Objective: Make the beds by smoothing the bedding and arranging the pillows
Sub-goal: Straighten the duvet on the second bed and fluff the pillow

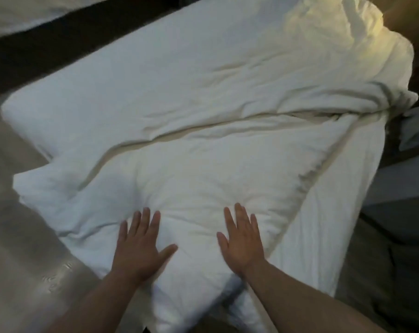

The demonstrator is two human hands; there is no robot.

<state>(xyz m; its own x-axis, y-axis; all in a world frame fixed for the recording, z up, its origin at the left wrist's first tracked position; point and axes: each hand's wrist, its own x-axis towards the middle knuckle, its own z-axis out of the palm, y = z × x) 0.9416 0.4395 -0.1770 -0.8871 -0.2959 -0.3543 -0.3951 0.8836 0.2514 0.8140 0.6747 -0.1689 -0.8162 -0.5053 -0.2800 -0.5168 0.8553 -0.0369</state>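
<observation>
1. Duvet (203, 97): it lies on the bed and covers most of it. Its long axis runs from the near-left corner toward the far right, diagonal to where the person stands.
2. Near layer (179, 179): a puffy white slab lying on the duvet, its long side parallel to the fold line (203, 132). I can't tell whether it is a folded-over flap or a pillow. One corner points at the person.
3. Done so far, by my read: the middle span is mostly flat, with only shallow creases.
4. Left to do: the far-right end is bunched in a heap (335, 30), the fold line hasn't been pulled out, and the striped sheet (323, 212) hangs off the right edge. No pillow is clearly arranged. I'd call it less than half done.
5. Left hand (141, 243): palm down on the near layer, fingers straight and spread, pressing and gripping nothing.
6. Right hand (242, 239): same posture, flat and spread on the same layer, just beside the left.
7. Surroundings: floor (23, 224) to the left, second bed (23, 10) far left across a dark gap, and something grey (412, 128) at the right that is too dim to identify.
</observation>
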